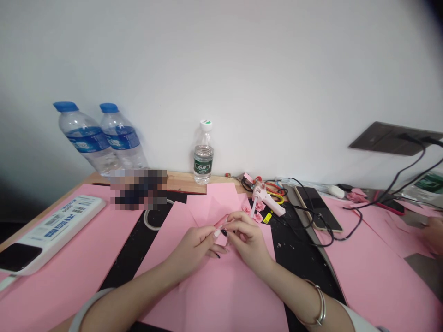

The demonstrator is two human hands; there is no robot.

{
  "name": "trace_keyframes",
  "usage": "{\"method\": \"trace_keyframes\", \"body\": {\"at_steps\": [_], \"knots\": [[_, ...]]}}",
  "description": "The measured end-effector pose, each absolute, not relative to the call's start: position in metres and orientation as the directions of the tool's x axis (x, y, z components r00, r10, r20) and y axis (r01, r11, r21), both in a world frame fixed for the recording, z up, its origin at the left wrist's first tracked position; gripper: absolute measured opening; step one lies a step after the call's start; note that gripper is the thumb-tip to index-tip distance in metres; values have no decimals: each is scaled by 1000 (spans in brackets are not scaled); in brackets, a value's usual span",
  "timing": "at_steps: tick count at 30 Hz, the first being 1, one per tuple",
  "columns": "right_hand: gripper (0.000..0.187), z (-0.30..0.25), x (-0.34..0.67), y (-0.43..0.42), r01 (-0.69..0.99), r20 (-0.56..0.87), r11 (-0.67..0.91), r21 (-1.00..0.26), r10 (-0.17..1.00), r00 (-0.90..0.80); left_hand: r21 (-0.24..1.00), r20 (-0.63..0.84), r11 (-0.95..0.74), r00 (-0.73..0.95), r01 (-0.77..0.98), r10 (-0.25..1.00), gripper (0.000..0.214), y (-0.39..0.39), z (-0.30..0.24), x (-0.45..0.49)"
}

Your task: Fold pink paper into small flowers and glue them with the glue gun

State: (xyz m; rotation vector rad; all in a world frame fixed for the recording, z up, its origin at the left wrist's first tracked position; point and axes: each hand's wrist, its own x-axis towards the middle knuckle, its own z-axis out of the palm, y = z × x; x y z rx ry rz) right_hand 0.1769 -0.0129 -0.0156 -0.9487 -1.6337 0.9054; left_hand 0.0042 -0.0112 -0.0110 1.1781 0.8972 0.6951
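My left hand (195, 246) and my right hand (245, 237) meet over a big pink paper sheet (221, 290) at the middle of the table. Both pinch a small strip of pink paper (222, 222) between thumb and fingertips, the fingers of each hand curled around it. Small finished pink paper roses (258, 211) lie just beyond my right hand, beside a white glue gun (265, 198) resting on its stand.
Three water bottles (203, 154) stand along the wall. A white box (51, 230) with a phone on it lies left. Another phone (318, 207), cables, scissors and a tape ring (152, 219) lie on the black mat. Another person's hand (434, 235) shows at the right edge.
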Motion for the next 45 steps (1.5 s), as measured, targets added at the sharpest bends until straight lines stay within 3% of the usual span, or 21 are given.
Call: {"method": "trace_keyframes", "body": {"at_steps": [3,7,11,16,26,32,37,41,45], "knots": [[20,-16,180,-14,231,455,507,-831,857,-243,967,-219,255,490,-7,844,38,-11,-10,3],[27,-15,187,-12,401,560,665,-630,747,-358,954,-237,296,495,-44,836,38,-11,-6,2],[37,-10,191,-11,450,578,746,-491,666,-472,929,-271,359,492,-92,827,41,-8,-5,2],[52,-8,192,-11,424,556,773,-471,634,-537,890,-315,429,472,-154,823,37,-6,-4,2],[58,-9,192,-11,408,550,787,-463,616,-564,846,-321,474,478,-243,818,32,-3,-7,1],[54,-8,191,-12,378,528,762,-526,641,-557,878,-296,439,505,-192,811,32,-3,-5,2],[31,-7,186,-12,238,484,591,-771,786,-384,904,-290,406,506,-133,812,35,-4,-4,4],[8,-10,182,-10,213,317,361,-908,924,-214,922,-283,379,532,-78,798,31,-7,-6,6],[29,-11,181,-9,252,67,180,-951,915,-398,932,-298,361,586,10,754,24,-11,-7,6]]}}
